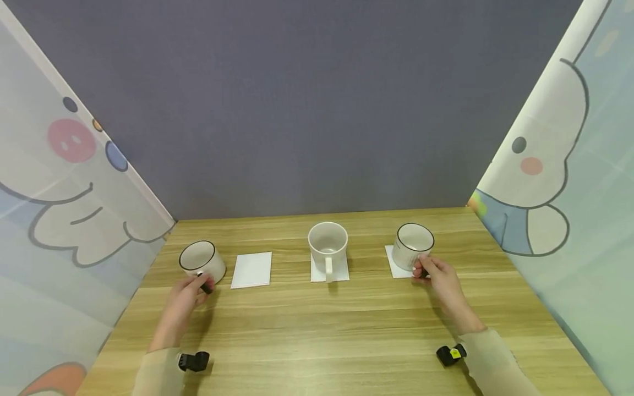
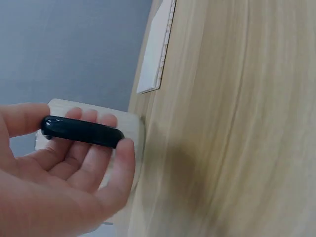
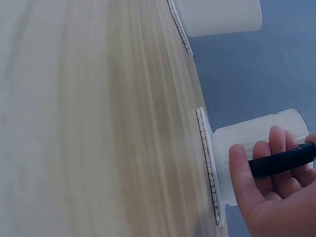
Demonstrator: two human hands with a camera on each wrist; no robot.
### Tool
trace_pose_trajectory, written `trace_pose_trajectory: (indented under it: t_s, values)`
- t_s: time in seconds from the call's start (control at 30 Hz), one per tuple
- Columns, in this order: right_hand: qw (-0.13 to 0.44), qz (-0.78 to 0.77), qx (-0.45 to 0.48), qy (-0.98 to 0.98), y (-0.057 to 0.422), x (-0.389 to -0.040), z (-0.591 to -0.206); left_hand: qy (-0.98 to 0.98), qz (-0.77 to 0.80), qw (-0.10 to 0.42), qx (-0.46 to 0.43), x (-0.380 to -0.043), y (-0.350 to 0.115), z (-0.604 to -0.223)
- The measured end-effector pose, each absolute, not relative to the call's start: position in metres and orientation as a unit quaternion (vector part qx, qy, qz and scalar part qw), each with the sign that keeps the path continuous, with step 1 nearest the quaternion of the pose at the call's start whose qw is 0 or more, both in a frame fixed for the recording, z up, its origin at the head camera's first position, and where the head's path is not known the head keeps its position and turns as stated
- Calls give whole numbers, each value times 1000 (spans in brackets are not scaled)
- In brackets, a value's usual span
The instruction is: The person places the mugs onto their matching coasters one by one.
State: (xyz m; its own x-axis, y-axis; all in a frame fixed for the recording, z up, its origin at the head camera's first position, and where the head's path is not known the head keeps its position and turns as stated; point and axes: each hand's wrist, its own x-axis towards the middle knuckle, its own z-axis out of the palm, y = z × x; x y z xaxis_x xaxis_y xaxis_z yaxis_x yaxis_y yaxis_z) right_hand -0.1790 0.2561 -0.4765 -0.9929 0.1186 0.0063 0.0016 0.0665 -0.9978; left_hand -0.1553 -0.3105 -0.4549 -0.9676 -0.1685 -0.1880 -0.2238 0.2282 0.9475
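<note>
At the left, a white mug (image 1: 217, 268) with a black rim and black handle is beside a bare square white coaster (image 1: 251, 270). My left hand (image 1: 187, 294) holds its handle (image 2: 81, 131), fingers curled behind it; whether the base touches the table I cannot tell. A similar mug (image 1: 407, 256) stands upright on the right coaster (image 1: 396, 271). The fingers of my right hand (image 1: 442, 278) are curled round its black handle (image 3: 281, 161). Between them, an all-white mug (image 1: 327, 239) stands on the middle coaster (image 1: 342, 273), handle toward me.
The wood-grain table (image 1: 317, 335) spreads in front of the mugs. A grey panel (image 1: 317, 110) rises behind its back edge. Cartoon-printed curtains flank it, one at left (image 1: 59, 220) and one at right (image 1: 579, 286).
</note>
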Motion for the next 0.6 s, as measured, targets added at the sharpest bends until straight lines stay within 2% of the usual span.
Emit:
trace_pose_trajectory:
  t_s: [0.6]
  values:
    - [40,683,-57,-727,255,-177,-473,785,605,-23,-127,-163,-312,-461]
